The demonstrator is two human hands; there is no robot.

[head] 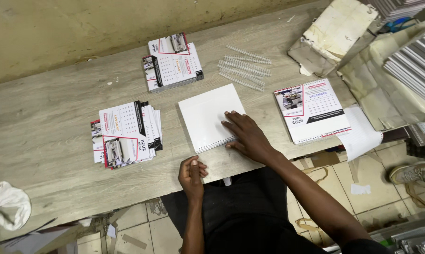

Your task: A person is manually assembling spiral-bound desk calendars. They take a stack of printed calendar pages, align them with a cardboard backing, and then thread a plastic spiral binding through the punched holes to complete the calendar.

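Here the right hand [250,137] lies flat, fingers spread, pressing on the near right corner of a white spiral-bound calendar [211,116] lying blank side up in the middle of the wooden table [47,122]. It grips nothing; it only bears down beside the wire binding along the near edge. The left hand [192,175] rests loosely curled at the table's near edge, just apart from the calendar, and seems to hold nothing. To do this well, I judge the palm should keep even pressure so the sheets stay squared against the binding. A fanned pile of loose calendar pages [127,134] lies to the left, a neater stack [172,61] farther off, spare wire coils [245,66] beyond, and a finished desk calendar [313,109] to the right.
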